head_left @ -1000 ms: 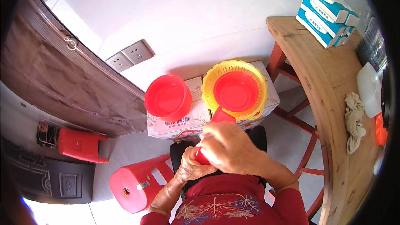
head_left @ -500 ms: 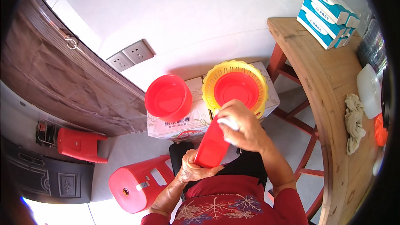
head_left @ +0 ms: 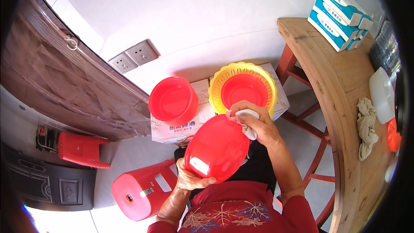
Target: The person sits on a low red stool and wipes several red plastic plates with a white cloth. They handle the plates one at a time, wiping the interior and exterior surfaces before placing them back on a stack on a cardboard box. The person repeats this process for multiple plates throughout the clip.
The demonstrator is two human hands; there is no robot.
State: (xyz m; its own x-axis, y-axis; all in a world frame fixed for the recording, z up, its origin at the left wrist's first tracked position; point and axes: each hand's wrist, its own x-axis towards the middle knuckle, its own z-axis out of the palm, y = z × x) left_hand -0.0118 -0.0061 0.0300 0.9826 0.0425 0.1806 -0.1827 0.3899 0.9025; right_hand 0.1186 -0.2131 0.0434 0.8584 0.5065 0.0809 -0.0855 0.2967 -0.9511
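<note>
A red plastic basin [head_left: 219,149] is tilted up over my lap, its broad round face toward me. My left hand [head_left: 192,177] grips its lower left edge, thumb lying across the front. At the upper right rim, my right hand [head_left: 254,123] presses a white cloth [head_left: 248,116] against the basin, fingers closed round the cloth. Just beyond, a yellow slotted basket [head_left: 215,87] holds another red basin [head_left: 244,91]. To its left stands a separate red basin [head_left: 173,99]. Both rest on cardboard boxes [head_left: 166,134] by the wall.
On the right, a wooden table [head_left: 332,77] carries stacked tissue boxes [head_left: 338,15], a crumpled beige cloth [head_left: 366,127] and a whitish plastic container [head_left: 382,95]. A red stool [head_left: 138,194] lies on its side at my left, with another red stool [head_left: 82,150] farther left.
The basin in my hands has turned from nearly edge-on to showing its broad face. My right hand and the cloth have shifted slightly right along the rim.
</note>
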